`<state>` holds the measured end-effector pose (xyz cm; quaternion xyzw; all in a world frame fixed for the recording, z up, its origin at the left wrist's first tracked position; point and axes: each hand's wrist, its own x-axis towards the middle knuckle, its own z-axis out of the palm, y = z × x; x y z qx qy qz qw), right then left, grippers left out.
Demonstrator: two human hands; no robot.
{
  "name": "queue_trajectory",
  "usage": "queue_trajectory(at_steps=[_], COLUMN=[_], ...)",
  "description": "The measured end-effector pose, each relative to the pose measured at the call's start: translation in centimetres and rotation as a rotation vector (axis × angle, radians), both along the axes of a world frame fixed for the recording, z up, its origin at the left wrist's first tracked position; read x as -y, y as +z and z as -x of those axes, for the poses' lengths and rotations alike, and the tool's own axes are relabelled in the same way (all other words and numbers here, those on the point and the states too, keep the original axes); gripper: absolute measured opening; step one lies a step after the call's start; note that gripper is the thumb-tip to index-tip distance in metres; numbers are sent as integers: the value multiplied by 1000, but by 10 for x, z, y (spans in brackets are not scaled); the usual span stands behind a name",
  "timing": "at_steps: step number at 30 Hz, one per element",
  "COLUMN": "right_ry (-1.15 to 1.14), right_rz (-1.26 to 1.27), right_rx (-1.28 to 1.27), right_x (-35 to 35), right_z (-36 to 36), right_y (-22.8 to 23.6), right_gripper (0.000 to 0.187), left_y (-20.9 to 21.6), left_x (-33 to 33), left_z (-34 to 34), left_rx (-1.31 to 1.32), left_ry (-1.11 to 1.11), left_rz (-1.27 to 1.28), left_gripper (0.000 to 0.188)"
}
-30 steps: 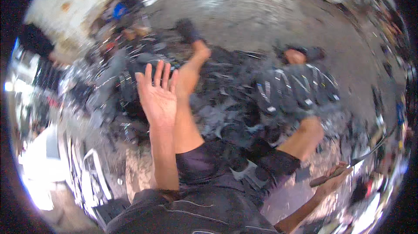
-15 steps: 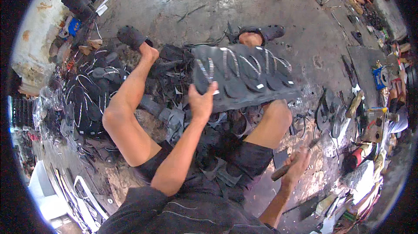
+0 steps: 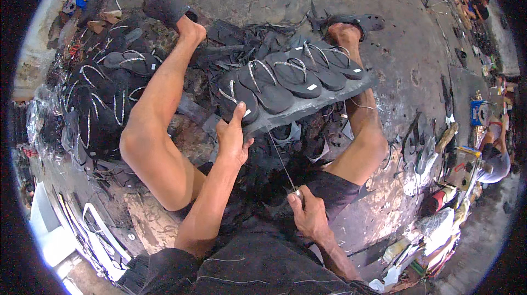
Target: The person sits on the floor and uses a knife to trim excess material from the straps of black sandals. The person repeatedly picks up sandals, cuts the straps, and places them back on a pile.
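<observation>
A thick black foam sheet [image 3: 307,109] lies tilted between my knees. Several black flip-flops [image 3: 296,82] with glittery silver straps rest side by side on it, some bearing small white tags. My left hand [image 3: 233,140] grips the sheet's near left corner, thumb on top beside the leftmost flip-flop. Nearer to my body, my right hand [image 3: 309,212] is closed around a long thin tool [image 3: 282,159]. Its slender line runs up to the sheet's near edge; whether it is a blade or a rod I cannot make out. My fingers hide its handle.
Black scraps [image 3: 230,34] are heaped beyond the sheet and between my legs. A pile of finished-looking flip-flops [image 3: 99,97] lies left of my left leg. At right are loose black soles [image 3: 414,141], a wooden box [image 3: 464,168] and another person [image 3: 494,157].
My right hand has swung inward from the right, bringing the tool to the sheet's near edge. The sheet has tipped and shifted slightly, its left end nearer; my left hand has moved with it.
</observation>
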<state>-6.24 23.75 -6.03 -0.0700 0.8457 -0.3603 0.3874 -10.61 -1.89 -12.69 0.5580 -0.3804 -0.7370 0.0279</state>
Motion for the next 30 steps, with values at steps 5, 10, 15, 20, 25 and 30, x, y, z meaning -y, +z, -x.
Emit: queue_trajectory(at_steps=[5, 10, 15, 20, 25, 30], right_ry=[125, 125, 118, 98, 108, 88], right_rz=[-162, -165, -142, -96, -155, -106], right_rx=[-225, -372, -289, -291, -246, -310], right_x=[49, 76, 94, 85, 52, 83], right_z=[37, 47, 59, 44, 27, 56], right_y=[-38, -56, -37, -36, -37, -52], right_gripper=[47, 53, 51, 46, 56, 59], left_y=[4, -11, 0, -3, 1, -1], left_x=[-11, 3, 8, 15, 15, 19], left_z=[1, -7, 2, 3, 3, 2], left_rx=[-13, -112, -32, -92, -7, -33], left_ry=[62, 28, 98, 90, -1, -30], left_rz=[64, -55, -24, -30, -3, 18], left_gripper=[72, 77, 71, 46, 55, 51])
